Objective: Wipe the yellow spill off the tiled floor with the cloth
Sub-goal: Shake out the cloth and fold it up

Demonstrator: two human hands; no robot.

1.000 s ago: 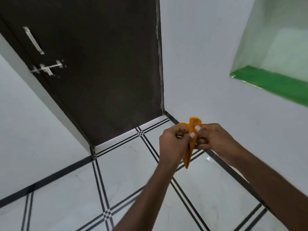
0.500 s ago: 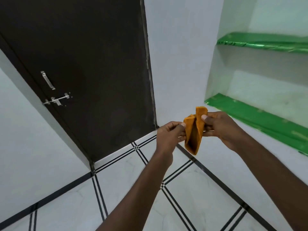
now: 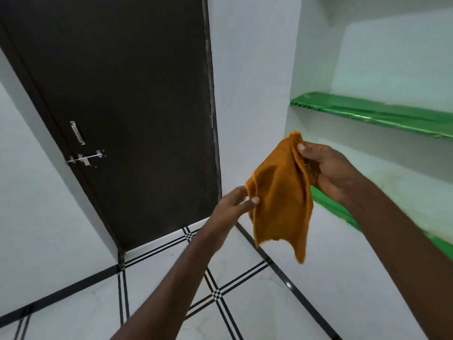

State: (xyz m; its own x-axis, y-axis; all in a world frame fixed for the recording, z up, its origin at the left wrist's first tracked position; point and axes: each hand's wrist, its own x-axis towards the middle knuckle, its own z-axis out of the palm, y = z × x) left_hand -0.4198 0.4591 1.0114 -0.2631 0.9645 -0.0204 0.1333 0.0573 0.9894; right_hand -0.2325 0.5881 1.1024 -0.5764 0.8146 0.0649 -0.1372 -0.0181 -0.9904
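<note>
An orange cloth (image 3: 279, 195) hangs unfolded in the air in front of me, well above the white tiled floor (image 3: 257, 303). My right hand (image 3: 328, 173) pinches its top corner, thumb on the front of the fabric. My left hand (image 3: 235, 204) holds the cloth's left edge lower down between thumb and fingers. The lower corners of the cloth dangle free. No yellow spill shows on the part of the floor that I can see.
A dark brown door (image 3: 127, 114) with a metal handle (image 3: 78, 136) and a bolt (image 3: 85, 158) stands shut ahead. On the right, a wall niche holds green-covered shelves (image 3: 382, 116). White walls close the corner; black lines cross the floor tiles.
The cloth has gone from a narrow folded strip to a spread sheet. My hands moved apart, the right one up and right, the left one down. My view tilted upward.
</note>
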